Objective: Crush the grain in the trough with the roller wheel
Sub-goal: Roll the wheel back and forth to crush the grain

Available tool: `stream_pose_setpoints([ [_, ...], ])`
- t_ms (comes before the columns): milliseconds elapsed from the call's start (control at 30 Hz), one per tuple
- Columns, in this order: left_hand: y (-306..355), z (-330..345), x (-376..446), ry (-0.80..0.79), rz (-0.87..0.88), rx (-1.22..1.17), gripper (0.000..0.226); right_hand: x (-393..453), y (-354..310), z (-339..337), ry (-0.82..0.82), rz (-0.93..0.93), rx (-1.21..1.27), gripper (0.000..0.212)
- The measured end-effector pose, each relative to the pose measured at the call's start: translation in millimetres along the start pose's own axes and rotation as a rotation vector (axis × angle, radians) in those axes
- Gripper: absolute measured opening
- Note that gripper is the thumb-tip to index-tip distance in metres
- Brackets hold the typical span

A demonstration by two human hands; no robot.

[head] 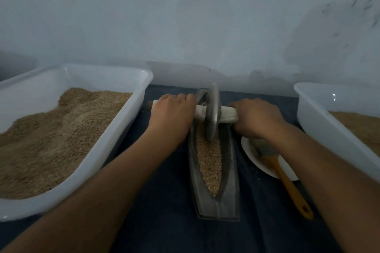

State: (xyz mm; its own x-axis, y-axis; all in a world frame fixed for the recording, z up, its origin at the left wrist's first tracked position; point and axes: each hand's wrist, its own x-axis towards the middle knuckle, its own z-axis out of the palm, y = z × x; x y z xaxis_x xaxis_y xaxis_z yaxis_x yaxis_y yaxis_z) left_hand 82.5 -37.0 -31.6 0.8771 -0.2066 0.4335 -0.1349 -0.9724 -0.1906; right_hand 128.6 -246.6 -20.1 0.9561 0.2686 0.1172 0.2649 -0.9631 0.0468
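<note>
**Ana:** Rolling at the far end of the trough (214, 172) right now. Both hands are curled round the cloth-wrapped handle (227, 114), the left hand (171, 114) on one side of the wheel (211, 113) and the right hand (256, 118) on the other. Each grip is clenched on that handle, nothing loose.

**Ben:** And the grain (208, 160)?

**Ana:** Lying along the trough's groove, from under the wheel back toward the person, nearer than both hands. The wheel's edge sits down in it, standing roughly upright between the two grips.

**Ben:** So what makes this stroke a good one?

**Ana:** Even pressure from both sides, I'd say. If one hand leans harder the wheel will likely tip and ride up the trough wall instead of biting into the grain. Keep it in the groove and draw it the full length, because most of the grain sits on the near side of the grips.

**Ben:** Any hazards?

**Ana:** The trough is narrow and just rests on the dark desk (164, 201); a sideways shove could slide it. Left of the left grip there's a white tub (131, 109) of grain, and below the right grip a white plate (249, 154) with a yellow-handled brush (287, 183), close enough for an elbow to catch.
</note>
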Motion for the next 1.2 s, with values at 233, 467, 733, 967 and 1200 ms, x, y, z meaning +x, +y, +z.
stream_pose_setpoints([
  [233, 9.4, -20.0, -46.6, -0.007, 0.018, 0.011, 0.045, -48.1, -6.3, 5.4, 0.153, -0.024, 0.003, 0.027],
  [467, 20.0, -44.3, -83.9, 0.007, 0.080, 0.040, 0.059, -112.5, -13.6, -0.5, 0.215, -0.064, 0.069, 0.034],
  [733, 20.2, -42.7, -85.5, 0.014, 0.058, 0.028, 0.050, -107.3, -15.4, 0.6, 0.227, -0.051, 0.050, 0.031],
  [967, 3.6, -14.1, -38.9, -0.070, -0.008, 0.005, 0.035, -42.7, -12.1, 4.1, 0.171, -0.018, -0.043, 0.029],
  [1200, -0.4, 7.0, 0.6, 0.002, -0.026, 0.039, 0.024, 3.1, 1.0, -1.1, -0.015, -0.035, 0.000, 0.041],
])
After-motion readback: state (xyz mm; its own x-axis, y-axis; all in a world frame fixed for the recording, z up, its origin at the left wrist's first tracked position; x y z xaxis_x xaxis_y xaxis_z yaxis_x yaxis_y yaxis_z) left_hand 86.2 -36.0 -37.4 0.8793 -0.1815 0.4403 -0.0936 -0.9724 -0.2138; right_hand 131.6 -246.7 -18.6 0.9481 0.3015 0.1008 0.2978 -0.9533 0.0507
